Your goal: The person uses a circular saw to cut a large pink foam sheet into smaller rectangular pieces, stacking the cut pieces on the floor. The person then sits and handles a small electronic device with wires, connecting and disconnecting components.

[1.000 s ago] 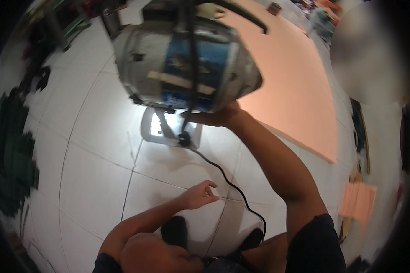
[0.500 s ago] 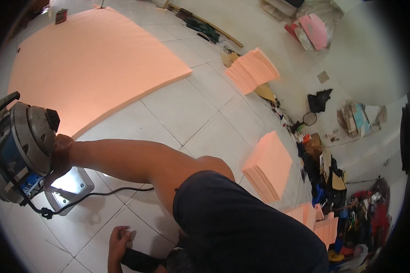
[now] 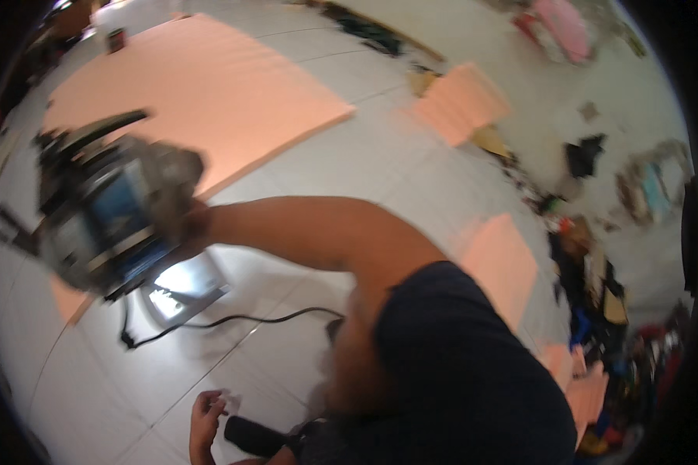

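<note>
My right hand (image 3: 192, 225), blurred and partly hidden behind the machine, grips an electric cloth cutting machine (image 3: 120, 209) with a grey and blue motor housing. Its pale base plate (image 3: 184, 287), brightly lit, is low over the tiled floor; I cannot tell whether it touches. A black cord (image 3: 240, 316) trails from it toward my body. Beyond the cutter lies a wide, thick peach fabric spread (image 3: 209, 93), its near edge partly covered by the motor. At the lower left, my left hand (image 3: 208, 411) has loosely curled fingers, tips apart, with nothing visible in them.
Stacked peach pieces (image 3: 500, 263) sit on the floor to the right, with another pile (image 3: 465, 105) farther back and more pieces (image 3: 585, 395) nearer. Mixed clutter (image 3: 589, 279) lines the wall at right. A small can (image 3: 115, 40) stands at the spread's far left edge.
The cutter has moved right and away from me in my right hand, its housing turning. The whole view has shifted a little. My left hand stays low at the left.
</note>
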`<state>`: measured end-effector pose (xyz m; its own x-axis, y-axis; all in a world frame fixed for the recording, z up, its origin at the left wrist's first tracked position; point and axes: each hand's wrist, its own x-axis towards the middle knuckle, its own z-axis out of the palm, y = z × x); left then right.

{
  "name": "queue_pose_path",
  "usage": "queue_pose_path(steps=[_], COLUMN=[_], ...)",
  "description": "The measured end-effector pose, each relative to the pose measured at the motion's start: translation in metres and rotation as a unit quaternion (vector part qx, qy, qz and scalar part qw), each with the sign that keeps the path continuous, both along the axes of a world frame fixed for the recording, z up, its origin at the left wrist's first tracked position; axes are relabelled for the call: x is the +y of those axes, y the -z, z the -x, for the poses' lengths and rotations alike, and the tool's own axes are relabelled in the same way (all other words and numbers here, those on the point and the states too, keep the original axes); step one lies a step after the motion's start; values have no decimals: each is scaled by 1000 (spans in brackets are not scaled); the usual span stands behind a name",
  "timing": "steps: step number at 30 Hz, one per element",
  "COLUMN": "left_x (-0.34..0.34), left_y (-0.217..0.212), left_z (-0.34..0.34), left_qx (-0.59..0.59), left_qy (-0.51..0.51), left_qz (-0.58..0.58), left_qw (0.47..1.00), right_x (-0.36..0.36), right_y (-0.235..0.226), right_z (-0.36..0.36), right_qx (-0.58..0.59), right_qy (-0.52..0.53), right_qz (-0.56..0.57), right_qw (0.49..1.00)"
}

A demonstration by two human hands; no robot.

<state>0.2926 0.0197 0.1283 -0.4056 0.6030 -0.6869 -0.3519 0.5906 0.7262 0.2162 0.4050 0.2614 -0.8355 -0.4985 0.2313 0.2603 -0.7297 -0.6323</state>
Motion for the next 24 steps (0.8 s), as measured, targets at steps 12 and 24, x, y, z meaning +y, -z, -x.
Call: queue_pose_path(steps=[12,24], left_x=[-69,34], left_y=[-158,-311], left_z=[40,-26], left_qx=[113,203], left_qy=[22,278], left_qz=[73,47], left_qw=[991,938], right_x=[76,110], right_y=[3,16], right_z=[-79,-114], right_qx=[205,212], right_qy=[230,323], right_qz=[-647,-683], right_qw=[697,620])
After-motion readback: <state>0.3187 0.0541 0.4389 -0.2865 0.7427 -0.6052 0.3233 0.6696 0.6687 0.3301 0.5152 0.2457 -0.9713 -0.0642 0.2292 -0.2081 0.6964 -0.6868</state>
